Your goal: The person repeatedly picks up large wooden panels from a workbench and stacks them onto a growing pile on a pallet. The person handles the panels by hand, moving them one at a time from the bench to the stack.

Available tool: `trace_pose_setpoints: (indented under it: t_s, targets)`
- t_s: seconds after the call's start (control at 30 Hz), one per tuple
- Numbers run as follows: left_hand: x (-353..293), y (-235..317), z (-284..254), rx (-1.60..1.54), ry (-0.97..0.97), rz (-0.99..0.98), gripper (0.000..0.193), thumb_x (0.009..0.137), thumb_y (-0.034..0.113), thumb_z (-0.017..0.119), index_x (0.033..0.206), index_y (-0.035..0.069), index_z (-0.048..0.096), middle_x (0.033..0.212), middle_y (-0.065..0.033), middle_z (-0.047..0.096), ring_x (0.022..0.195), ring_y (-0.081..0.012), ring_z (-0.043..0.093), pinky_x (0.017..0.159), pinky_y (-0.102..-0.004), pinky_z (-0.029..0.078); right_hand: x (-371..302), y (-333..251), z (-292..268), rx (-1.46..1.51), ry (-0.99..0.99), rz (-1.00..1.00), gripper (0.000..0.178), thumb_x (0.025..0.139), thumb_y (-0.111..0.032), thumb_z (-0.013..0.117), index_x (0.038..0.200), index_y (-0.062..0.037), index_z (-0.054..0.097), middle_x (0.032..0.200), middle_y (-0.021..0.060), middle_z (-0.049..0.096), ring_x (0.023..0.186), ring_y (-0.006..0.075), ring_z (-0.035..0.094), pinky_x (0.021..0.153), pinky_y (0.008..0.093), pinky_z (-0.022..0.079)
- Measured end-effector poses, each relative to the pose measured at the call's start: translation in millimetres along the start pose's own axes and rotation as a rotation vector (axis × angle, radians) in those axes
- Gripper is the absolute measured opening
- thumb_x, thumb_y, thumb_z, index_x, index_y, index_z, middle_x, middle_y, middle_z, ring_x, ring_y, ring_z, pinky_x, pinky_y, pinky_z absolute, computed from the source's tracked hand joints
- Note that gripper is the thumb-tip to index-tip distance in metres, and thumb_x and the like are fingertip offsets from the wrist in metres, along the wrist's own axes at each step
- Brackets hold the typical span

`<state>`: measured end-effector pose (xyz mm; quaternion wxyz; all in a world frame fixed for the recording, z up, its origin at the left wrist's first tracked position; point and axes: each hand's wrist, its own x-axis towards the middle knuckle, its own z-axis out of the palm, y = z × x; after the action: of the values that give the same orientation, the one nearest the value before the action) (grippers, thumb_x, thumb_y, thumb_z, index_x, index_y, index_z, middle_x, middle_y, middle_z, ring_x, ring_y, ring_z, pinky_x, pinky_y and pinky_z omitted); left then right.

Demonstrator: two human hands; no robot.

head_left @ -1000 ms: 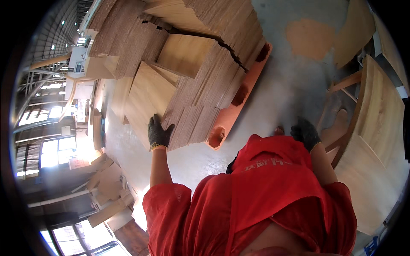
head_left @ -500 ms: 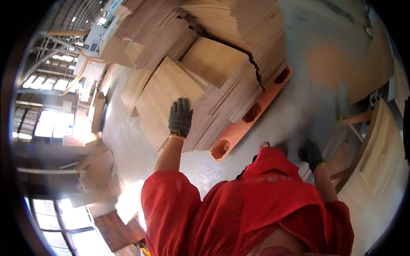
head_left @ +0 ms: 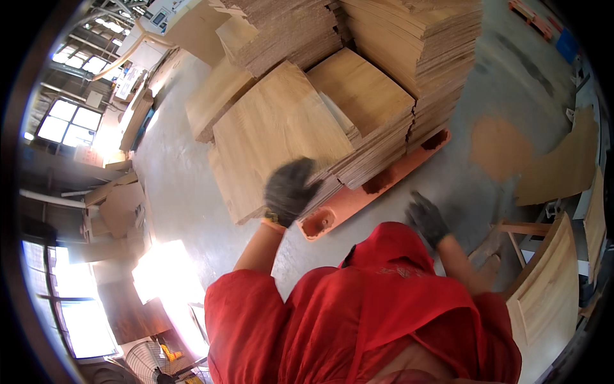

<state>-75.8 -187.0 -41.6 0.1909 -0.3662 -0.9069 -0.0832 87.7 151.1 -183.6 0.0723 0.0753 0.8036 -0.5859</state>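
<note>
My left hand (head_left: 289, 191), in a dark work glove, is at the near edge of a flat wood-grain board (head_left: 275, 125) on top of a stack. Its thumb stands apart from the fingers, which are a little blurred, and nothing shows in its grasp. I cannot tell whether it touches the board. Another wood-grain board (head_left: 361, 89) lies on the pile just right of it. My right hand (head_left: 427, 217), gloved alike, hangs over the floor off the pallet's near side, fingers apart and holding nothing.
An orange pallet (head_left: 345, 210) carries the stacked boards, with taller stacks (head_left: 416, 38) behind. On the right are a brown cardboard sheet (head_left: 563, 163) and a leaning wooden panel (head_left: 547, 281). A caged fan (head_left: 147, 361) stands at lower left.
My right hand has swung forward and inward, toward the pallet. My left hand has turned, its thumb now apart, and sits nearer the board's near edge. The whole view has shifted.
</note>
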Motion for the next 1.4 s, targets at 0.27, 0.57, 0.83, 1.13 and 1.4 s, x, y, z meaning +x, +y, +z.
trace_pose_setpoints:
  t_s: [0.27, 0.57, 0.83, 1.13, 1.4]
  targets:
    - [-124, -120, 2, -0.292, 0.077, -1.282, 0.063, 0.088, 0.054, 0.046, 0.107, -0.005, 0.056, 0.089, -0.0204, 0.061, 0.072, -0.0316, 0.059, 0.065, -0.0404, 0.046, 131, -155, 79, 0.208, 0.072, -0.065, 0.059, 0.091, -0.029, 0.052, 0.140, -0.0025, 0.033, 0.091, 0.0207, 0.062, 0.084, 0.0286, 0.062, 0.080, 0.0359, 0.047]
    - [-228, -29, -30, -0.547, 0.509, -1.560, 0.039, 0.094, 0.035, 0.051, 0.093, -0.002, 0.064, 0.081, -0.0050, 0.063, 0.072, -0.0144, 0.051, 0.067, -0.0311, 0.044, 81, -128, 128, 0.324, -0.001, -0.151, 0.053, 0.087, -0.020, 0.060, 0.135, -0.0036, 0.043, 0.079, 0.0177, 0.061, 0.064, 0.0194, 0.058, 0.063, 0.0334, 0.048]
    - [-166, -46, -12, -0.261, 0.380, -1.283, 0.044, 0.094, 0.037, 0.047, 0.091, -0.004, 0.063, 0.084, -0.0215, 0.064, 0.076, -0.0325, 0.058, 0.072, -0.0406, 0.045, 137, -145, 101, -0.143, 0.191, -0.311, 0.051, 0.086, -0.029, 0.060, 0.128, -0.0022, 0.049, 0.098, 0.0263, 0.062, 0.087, 0.0388, 0.061, 0.075, 0.0438, 0.049]
    - [-111, -89, 28, -0.562, 0.451, -1.286, 0.060, 0.090, 0.041, 0.052, 0.123, -0.010, 0.050, 0.118, -0.0269, 0.058, 0.114, -0.0368, 0.054, 0.097, -0.0381, 0.040, 203, -166, 59, -0.733, 0.409, -0.737, 0.049, 0.088, -0.029, 0.058, 0.128, -0.0027, 0.050, 0.124, 0.0225, 0.053, 0.112, 0.0387, 0.051, 0.096, 0.0457, 0.040]
    - [-90, -101, 26, -0.408, 0.393, -1.318, 0.062, 0.088, 0.042, 0.053, 0.126, -0.008, 0.049, 0.124, -0.0278, 0.054, 0.119, -0.0371, 0.050, 0.101, -0.0390, 0.037, 222, -168, 62, -0.455, 0.139, -0.478, 0.047, 0.095, -0.029, 0.046, 0.135, -0.0039, 0.044, 0.135, 0.0209, 0.047, 0.125, 0.0335, 0.044, 0.105, 0.0371, 0.035]
